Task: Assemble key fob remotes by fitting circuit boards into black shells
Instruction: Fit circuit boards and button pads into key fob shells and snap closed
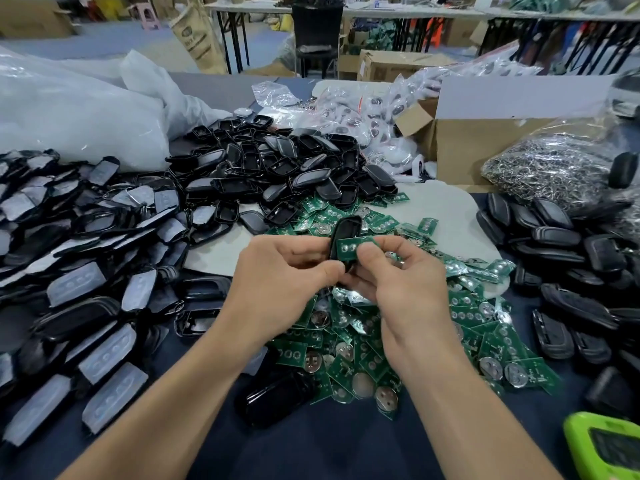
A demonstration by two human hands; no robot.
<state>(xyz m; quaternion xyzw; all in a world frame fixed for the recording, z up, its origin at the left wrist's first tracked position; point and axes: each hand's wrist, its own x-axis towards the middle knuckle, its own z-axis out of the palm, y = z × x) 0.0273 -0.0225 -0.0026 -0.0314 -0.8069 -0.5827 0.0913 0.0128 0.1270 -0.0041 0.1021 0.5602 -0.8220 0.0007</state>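
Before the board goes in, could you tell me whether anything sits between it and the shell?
Nothing visible does: the right hand holds the circuit board right against the black shell in the left hand.

Two bare forearms reached forward from the bottom edge and met at centre. The left hand (287, 271) curled its fingers round a black shell (347, 230), thumb across the front. The right hand (405, 278), close against it, pinched a circuit board (351, 248) between thumb and forefinger.
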